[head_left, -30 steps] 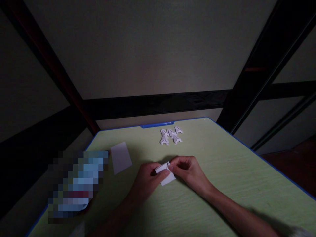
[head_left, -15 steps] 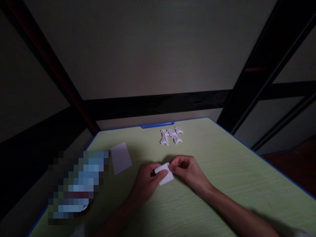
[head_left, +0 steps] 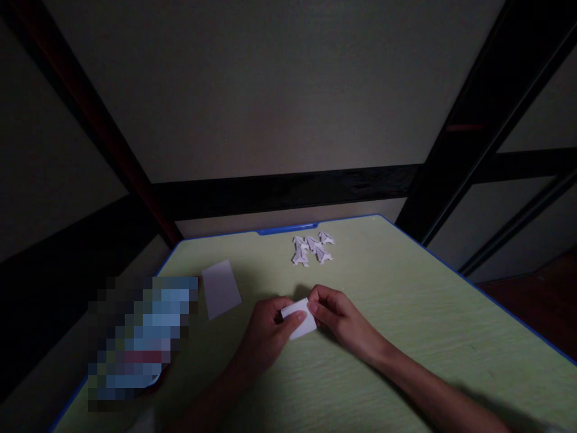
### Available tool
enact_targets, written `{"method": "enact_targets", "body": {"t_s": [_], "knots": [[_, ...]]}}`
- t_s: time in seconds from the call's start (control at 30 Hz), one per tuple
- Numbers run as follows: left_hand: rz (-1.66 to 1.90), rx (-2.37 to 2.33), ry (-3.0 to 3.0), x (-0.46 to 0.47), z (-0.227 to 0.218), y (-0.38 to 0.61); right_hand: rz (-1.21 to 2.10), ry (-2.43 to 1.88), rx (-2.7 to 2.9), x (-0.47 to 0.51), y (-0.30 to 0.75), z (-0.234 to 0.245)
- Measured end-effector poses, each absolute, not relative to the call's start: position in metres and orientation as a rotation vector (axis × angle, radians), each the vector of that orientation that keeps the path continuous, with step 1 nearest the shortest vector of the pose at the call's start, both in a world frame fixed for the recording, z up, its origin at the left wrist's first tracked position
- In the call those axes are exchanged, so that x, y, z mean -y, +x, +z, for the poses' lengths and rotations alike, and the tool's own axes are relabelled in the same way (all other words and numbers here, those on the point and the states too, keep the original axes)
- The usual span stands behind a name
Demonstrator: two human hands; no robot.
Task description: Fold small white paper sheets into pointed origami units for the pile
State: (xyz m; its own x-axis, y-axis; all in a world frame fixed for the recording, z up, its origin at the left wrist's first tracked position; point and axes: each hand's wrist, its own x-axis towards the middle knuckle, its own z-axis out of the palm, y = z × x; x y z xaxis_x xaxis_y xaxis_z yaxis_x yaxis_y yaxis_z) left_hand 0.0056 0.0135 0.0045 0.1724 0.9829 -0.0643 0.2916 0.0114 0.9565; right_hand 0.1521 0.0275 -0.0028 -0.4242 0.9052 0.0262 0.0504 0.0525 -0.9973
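Note:
A small folded piece of white paper [head_left: 305, 326] is held between my two hands over the table. My left hand [head_left: 269, 325] grips its left side, thumb lying across the front face. At the upper right corner, my right hand [head_left: 336, 310] pinches the paper between thumb and curled fingers. The fingers behind the paper are hidden. Beyond my hands, several white origami frogs [head_left: 321, 254] sit in a cluster. To the left of my left hand lies a flat white sheet of paper [head_left: 222, 290].
The pale green table [head_left: 428, 313] has a blue rim and a blue handle-like strip [head_left: 288, 228] at its far edge. A pixelated, blurred-out object [head_left: 148, 337] is at the left edge. Dark-framed panels [head_left: 279, 90] stand right behind the table.
My right hand has shifted slightly, its fingers curling closer round the paper's upper right corner. The left hand and the paper have barely moved.

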Motion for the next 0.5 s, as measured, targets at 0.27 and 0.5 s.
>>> {"method": "enact_targets", "body": {"t_s": [0.27,0.5], "knots": [[0.876,-1.268,1.445,-0.0126,0.0067,0.0064,1.537,-0.979,1.508,-0.0255,0.1476,0.0025],[0.841,-1.26,1.465,-0.0127,0.0067,0.0083,1.523,-0.982,1.425,-0.0249,0.1454,-0.0049]]}}
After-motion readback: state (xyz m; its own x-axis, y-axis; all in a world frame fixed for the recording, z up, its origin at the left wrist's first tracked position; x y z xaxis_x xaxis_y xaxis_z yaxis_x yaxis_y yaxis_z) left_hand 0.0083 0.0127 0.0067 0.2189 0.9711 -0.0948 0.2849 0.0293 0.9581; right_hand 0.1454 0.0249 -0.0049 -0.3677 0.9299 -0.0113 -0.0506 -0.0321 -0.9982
